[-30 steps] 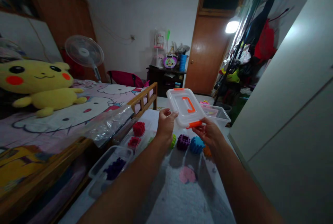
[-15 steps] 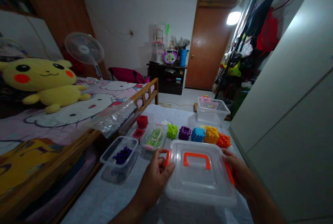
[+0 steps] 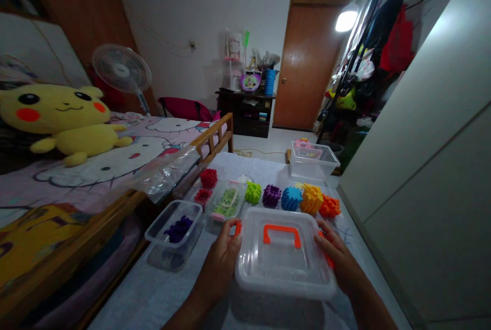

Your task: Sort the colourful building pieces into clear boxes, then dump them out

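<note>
Between my hands is a clear plastic storage box [image 3: 282, 276] with its lid on, an orange carry handle on top and orange side latches. My left hand [image 3: 224, 248] grips its left side, with fingers at the latch. On the opposite side, my right hand [image 3: 337, 253] is closed around the edge, thumb over the lid. Just beyond the box stand interlocking block clusters: a lime green one [image 3: 253, 193], a purple one [image 3: 272, 195], a blue one [image 3: 292, 198], a yellow-orange one [image 3: 312, 197] and an orange one [image 3: 330, 206].
Left of the box are a lidded container of green pieces [image 3: 226, 202], an uncovered container [image 3: 174, 253] with dark purple pieces [image 3: 179, 229], and red clusters [image 3: 208, 178]. An uncovered clear bin [image 3: 312, 163] stands at the far right. A wooden bed rail [image 3: 215, 135] borders the left, a pale cabinet [image 3: 422, 166] the right.
The box has shifted slightly left, with both hands moving along with it. My right thumb now lies farther over the lid's edge. The block clusters stay in place.
</note>
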The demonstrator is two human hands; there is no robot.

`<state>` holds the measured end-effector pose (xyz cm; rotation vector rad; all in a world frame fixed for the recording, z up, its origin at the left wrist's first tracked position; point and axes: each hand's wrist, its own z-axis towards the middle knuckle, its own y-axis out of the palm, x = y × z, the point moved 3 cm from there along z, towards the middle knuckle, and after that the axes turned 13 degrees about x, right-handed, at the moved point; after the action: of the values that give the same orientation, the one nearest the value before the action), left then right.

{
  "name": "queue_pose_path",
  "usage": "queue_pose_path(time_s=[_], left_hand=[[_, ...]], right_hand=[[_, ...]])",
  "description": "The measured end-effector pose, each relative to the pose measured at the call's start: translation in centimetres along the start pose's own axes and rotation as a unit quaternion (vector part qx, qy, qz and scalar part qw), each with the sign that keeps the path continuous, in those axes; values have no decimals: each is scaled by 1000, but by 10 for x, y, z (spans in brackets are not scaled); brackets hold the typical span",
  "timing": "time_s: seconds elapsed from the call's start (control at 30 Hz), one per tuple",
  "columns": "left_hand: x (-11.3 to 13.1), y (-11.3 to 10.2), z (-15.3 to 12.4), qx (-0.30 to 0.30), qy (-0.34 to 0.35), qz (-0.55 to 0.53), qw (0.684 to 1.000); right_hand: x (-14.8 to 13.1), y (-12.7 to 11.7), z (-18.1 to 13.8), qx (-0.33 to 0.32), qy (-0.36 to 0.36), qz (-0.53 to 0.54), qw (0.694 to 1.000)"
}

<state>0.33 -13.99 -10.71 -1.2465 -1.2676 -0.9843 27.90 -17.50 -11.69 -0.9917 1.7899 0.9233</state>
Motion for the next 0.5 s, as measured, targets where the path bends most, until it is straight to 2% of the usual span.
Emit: queue_pose_path(time_s=[0.1,0.3,0.43,0.5], left_hand=[[-4,-2,2,2,26,16,1000],[-8,-5,5,9,17,8,1000],[-8,-6,3,-13,-12,-12,1000],[-6,-7,3,-16,-2,3,1000]], right_hand=[[5,-3,2,13,15,27,999],[7,-5,5,14,38,83,996],[9,-6,4,13,27,44,999],[10,-6,3,12,15,17,1000]])
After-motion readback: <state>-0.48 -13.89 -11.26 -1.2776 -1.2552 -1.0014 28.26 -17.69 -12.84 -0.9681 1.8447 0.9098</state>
